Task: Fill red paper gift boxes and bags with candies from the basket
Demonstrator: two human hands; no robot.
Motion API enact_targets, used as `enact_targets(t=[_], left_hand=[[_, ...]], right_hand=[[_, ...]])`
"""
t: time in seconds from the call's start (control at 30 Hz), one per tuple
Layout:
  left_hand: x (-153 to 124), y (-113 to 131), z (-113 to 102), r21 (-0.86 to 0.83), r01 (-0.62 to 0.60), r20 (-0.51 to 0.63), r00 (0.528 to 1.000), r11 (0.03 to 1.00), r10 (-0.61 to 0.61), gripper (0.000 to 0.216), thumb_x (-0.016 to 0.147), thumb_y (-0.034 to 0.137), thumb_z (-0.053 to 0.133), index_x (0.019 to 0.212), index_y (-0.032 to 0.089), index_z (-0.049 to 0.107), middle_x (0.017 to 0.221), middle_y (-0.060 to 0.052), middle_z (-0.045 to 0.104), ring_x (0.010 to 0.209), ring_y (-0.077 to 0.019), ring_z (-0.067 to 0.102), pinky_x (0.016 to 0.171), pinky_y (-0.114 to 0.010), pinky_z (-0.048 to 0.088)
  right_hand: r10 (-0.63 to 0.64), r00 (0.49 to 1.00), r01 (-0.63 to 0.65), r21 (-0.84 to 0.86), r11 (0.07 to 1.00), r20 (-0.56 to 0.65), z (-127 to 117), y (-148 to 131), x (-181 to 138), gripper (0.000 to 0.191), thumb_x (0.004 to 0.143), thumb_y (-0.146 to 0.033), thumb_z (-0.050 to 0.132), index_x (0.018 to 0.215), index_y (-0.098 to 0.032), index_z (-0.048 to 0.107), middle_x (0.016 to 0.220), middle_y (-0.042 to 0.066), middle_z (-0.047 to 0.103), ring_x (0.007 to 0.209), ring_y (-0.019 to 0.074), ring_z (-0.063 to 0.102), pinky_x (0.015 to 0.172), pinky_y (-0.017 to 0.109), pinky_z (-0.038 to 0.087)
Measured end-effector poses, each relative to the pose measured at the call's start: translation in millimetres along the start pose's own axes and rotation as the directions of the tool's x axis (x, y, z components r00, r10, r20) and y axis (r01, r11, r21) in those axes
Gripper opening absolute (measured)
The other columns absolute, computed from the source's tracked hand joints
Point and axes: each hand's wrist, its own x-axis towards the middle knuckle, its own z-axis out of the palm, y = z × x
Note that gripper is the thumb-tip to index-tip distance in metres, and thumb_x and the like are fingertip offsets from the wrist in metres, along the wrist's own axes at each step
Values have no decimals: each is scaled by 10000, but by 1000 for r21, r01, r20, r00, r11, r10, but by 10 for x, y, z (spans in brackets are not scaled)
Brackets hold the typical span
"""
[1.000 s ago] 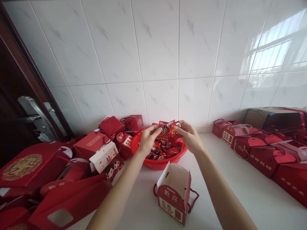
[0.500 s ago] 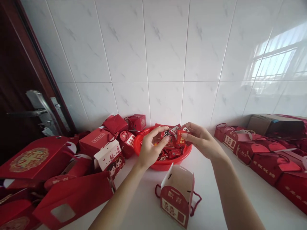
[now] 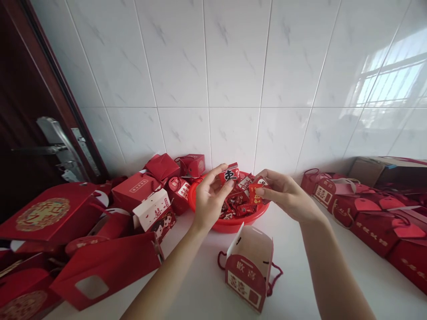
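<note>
My left hand (image 3: 211, 195) pinches a red candy packet (image 3: 230, 174) with a large black character, held up over the left part of a red plastic basin (image 3: 230, 226). Between the thumb and fingers of my right hand (image 3: 287, 193) are small wrapped candies (image 3: 256, 194), the front one red with yellow lettering. More wrapped candies (image 3: 237, 205) fill the basin below both hands. In front of the basin stands a red and cream gift box (image 3: 248, 271), its top open and a dark red cord handle hanging at each side.
Several red gift boxes (image 3: 110, 266) are heaped on the left of the white tabletop (image 3: 193, 284). A row of red boxes (image 3: 370, 222) lines the right, beside a cardboard box (image 3: 383, 171). White tiled wall (image 3: 230, 80) rises behind; a dark door (image 3: 30, 102) is at left.
My left hand has lifted the red packet slightly away from the candies, so its black character shows more fully. My right hand keeps its hold, almost still. The view has shifted a little.
</note>
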Motion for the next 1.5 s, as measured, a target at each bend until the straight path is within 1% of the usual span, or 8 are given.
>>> enact_targets(t=[0.23,0.47,0.77,0.93,1.13,1.23,1.4,1.5], left_hand=[[-25,9,24,-94,37,-14,999,995,-38,692,728,337,814,1359,262,541,1120,-77,724,1024,-244,695,889,-349,563],[29,38,-22,-126,173,102,982,977,-161,332,736,427,789,916,150,763,872,-66,755,846,-214,687,806,-323,543],[-1,37,-12,-40,108,45,993,993,-106,277,741,423,791,854,171,768,751,-6,706,718,-152,616,682,-250,493],[12,42,-16,-88,180,67,982,980,-174,300,713,446,801,845,178,765,773,-9,712,739,-170,632,706,-274,512],[35,110,-77,-17,244,208,950,970,-235,300,708,372,790,928,170,764,822,-35,731,803,-206,666,741,-302,537],[28,193,-129,87,242,327,910,966,-257,274,712,317,774,944,171,771,873,-56,749,813,-229,686,750,-329,552],[-63,271,-136,312,117,536,797,943,-276,252,692,218,774,943,219,797,931,-60,776,872,-260,712,767,-345,580],[-123,257,-92,339,8,579,787,941,-215,305,693,217,786,994,261,793,979,-49,780,939,-262,714,804,-333,582]], right_hand=[[11,1000,-11,-20,1000,-19,21,-5,12,222,801,-353,779,871,-181,657,794,27,658,685,132,581,594,267,495],[7,1000,-5,-92,996,20,-6,-24,-25,202,820,-346,761,914,-188,677,747,13,653,665,138,592,600,279,493],[-16,999,20,-123,992,36,-1,-52,-49,194,822,-342,757,914,-187,685,762,19,645,638,124,552,568,269,478],[-54,998,51,-121,991,-20,-16,-61,-47,200,809,-351,768,888,-186,686,770,27,654,649,132,569,579,279,500],[-92,989,75,-144,987,-112,-108,-37,-45,219,788,-353,786,886,-184,689,806,35,682,724,152,622,642,285,518],[-115,974,86,-154,984,-194,-166,-50,-71,233,775,-371,793,884,-191,695,810,40,683,723,163,626,638,300,528],[-127,953,88,-150,985,-275,-203,-118,-121,271,740,-402,818,874,-203,691,829,46,683,724,174,624,616,306,534],[-105,968,62,-186,981,-229,-177,-162,-140,260,746,-410,811,836,-200,686,771,29,658,682,151,593,580,282,510]])
